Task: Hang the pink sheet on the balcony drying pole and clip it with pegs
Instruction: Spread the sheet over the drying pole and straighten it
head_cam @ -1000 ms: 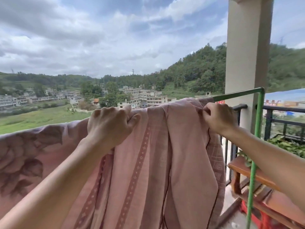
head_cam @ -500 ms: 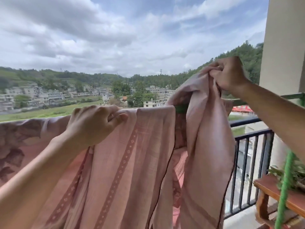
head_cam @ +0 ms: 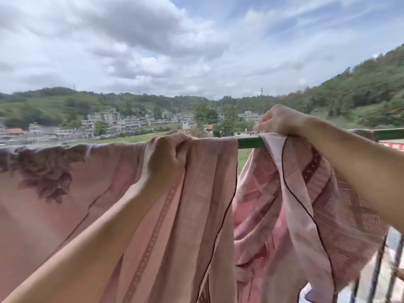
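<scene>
Nearest the lens, 2 bare forearms reach up to the pole. Left of the pole's bare green stretch, my left hand (head_cam: 166,154) has its fingers curled over the top of the pink sheet (head_cam: 65,204) and grips a fold of cloth against the drying pole (head_cam: 249,142). This portion hangs flat, spread toward the pole's left end. Right of the bare stretch, my right hand (head_cam: 282,120) is fisted on a bunched edge of the same sheet, just above the pole. The dark-piped hem and patterned border twist down beneath it in loose folds. Behind the lower right folds, the balcony railing (head_cam: 393,270) shows as dark bars. Beyond lie a village (head_cam: 122,123) and wooded hills under cloud.

Judged stage: step 1 of 2, spreading the sheet along the pole; no pegs are in view. Next move, as I read it: draw the bunched part over the bare pole until the folds flatten, with the left hand anchoring its side, then fetch pegs.
</scene>
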